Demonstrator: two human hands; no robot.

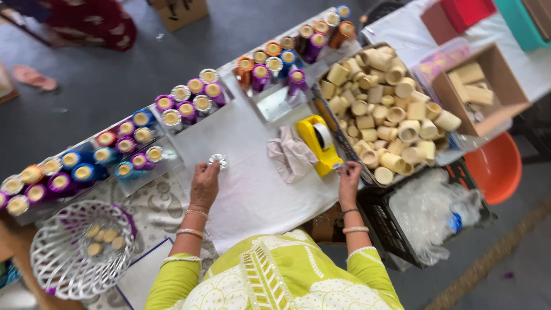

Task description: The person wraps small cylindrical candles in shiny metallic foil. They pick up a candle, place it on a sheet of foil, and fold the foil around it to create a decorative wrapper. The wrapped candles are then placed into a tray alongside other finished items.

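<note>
While my left hand (204, 185) pinches a small silver foil disc (218, 161) above the white worktop (252, 195), my right hand (349, 177) closes on a tape end beside the yellow tape dispenser (318, 143); disc lies left, nearer my left hand.

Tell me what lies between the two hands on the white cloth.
In the head view, between the left hand and the right hand lies a crumpled pale cloth on the white cloth; the yellow tape dispenser stands just beyond.
</note>
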